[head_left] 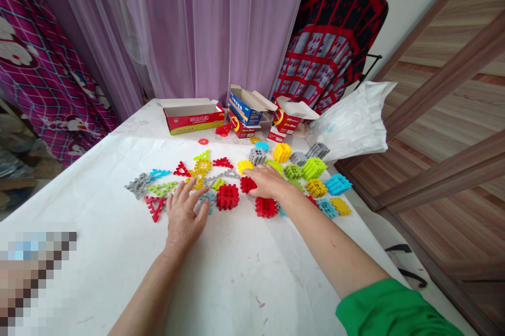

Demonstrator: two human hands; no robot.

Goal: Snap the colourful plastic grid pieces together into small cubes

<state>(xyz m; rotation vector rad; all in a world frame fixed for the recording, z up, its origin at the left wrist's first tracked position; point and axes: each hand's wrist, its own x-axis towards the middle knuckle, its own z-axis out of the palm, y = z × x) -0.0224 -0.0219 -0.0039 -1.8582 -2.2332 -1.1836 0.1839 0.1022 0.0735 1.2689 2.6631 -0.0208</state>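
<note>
Colourful plastic interlocking blocks lie scattered across a white table (118, 231). My left hand (184, 214) rests flat on the table with its fingers spread, the fingertips touching a blue flat piece (208, 199) and lying close to a red cube block (228, 196). My right hand (267, 181) reaches forward, palm down, its fingers curled over a red block (247, 184). Another red cube (266, 206) sits just below that wrist. Flat triangular and square pieces in red, green, grey and yellow lie left of centre. Yellow, green, grey and blue cubes cluster to the right.
Three open cardboard boxes stand at the table's far edge: a red one (189, 116), a blue one (246, 105) and a red-and-white one (290, 118). A white plastic bag (355, 123) lies at the right corner. Purple curtains hang behind. A chair with a red patterned cover stands beyond.
</note>
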